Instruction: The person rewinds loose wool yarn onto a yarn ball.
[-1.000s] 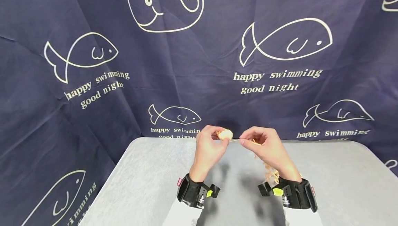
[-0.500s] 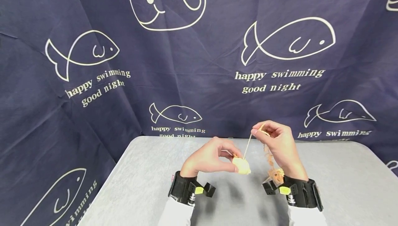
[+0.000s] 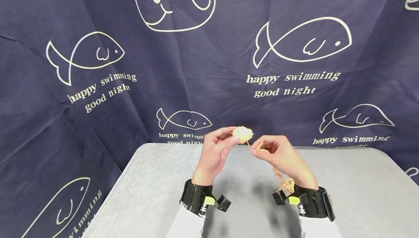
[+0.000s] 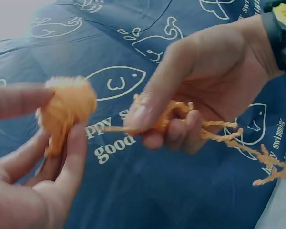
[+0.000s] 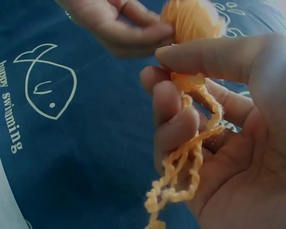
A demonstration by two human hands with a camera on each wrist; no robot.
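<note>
In the head view, my left hand [image 3: 214, 154] grips a small yellow-orange ball of yarn [image 3: 243, 134] between thumb and fingers, raised above the table. A short taut strand runs from the ball to my right hand [image 3: 283, 158], whose thumb and fingertips pinch the yarn. Crinkled loose yarn [image 4: 229, 136] passes through the right hand's curled fingers, as the left wrist view shows. Its tangled end [image 3: 287, 186] hangs below, near the right wrist. Up close in the right wrist view, kinked strands [image 5: 181, 167] dangle from under the fingers.
A grey table [image 3: 157, 194] lies under both hands. Behind it hangs a dark blue curtain [image 3: 209, 67] with white fish and lettering. Black straps with small cameras [image 3: 196, 198] sit on both wrists.
Half a second ago the yarn ball was lower, with a longer strand up to the right hand. Now the left hand has lifted and turned the ball, and the right hand is lower and nearer.
</note>
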